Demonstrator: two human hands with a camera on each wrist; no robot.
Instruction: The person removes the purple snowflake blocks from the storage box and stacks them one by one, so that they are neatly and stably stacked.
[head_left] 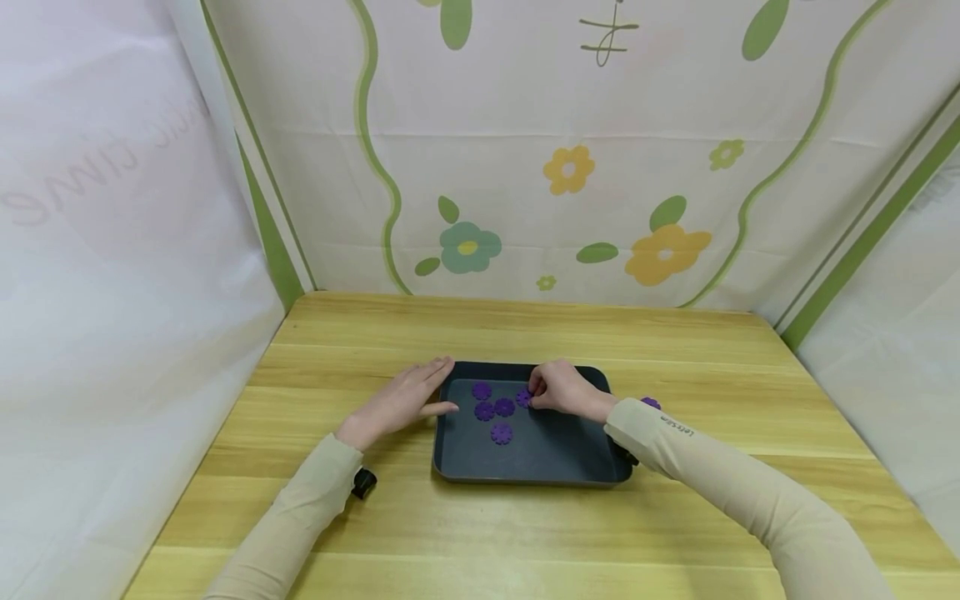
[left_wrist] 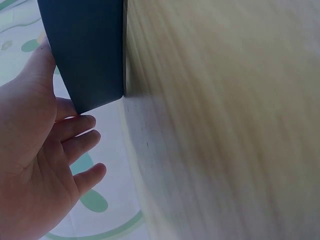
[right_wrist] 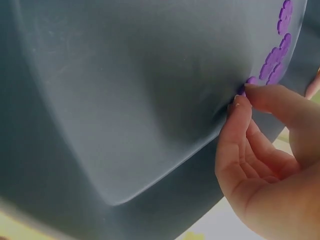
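A dark grey rectangular tray (head_left: pixel 532 457) lies on the table with several purple flower-shaped discs (head_left: pixel 502 433) in its left half. My right hand (head_left: pixel 566 390) reaches over the far side of the tray and pinches one purple flower-shaped disc (head_left: pixel 524 398) between thumb and forefinger, low by the tray floor. In the right wrist view the fingertips (right_wrist: pixel 241 100) hide most of that disc. At the tray's left side, my left hand (head_left: pixel 401 398) touches the rim near the far corner, its fingers extended and thumb apart. The left wrist view shows this hand (left_wrist: pixel 37 165) against the tray's outer wall (left_wrist: pixel 90 50).
Another purple disc (head_left: pixel 650 403) lies on the wooden table (head_left: pixel 360 329) to the right of the tray, partly hidden by my right sleeve (head_left: pixel 697 450). A white cloth with printed flowers (head_left: pixel 525 100) hangs behind the table, with more white cloth at both sides.
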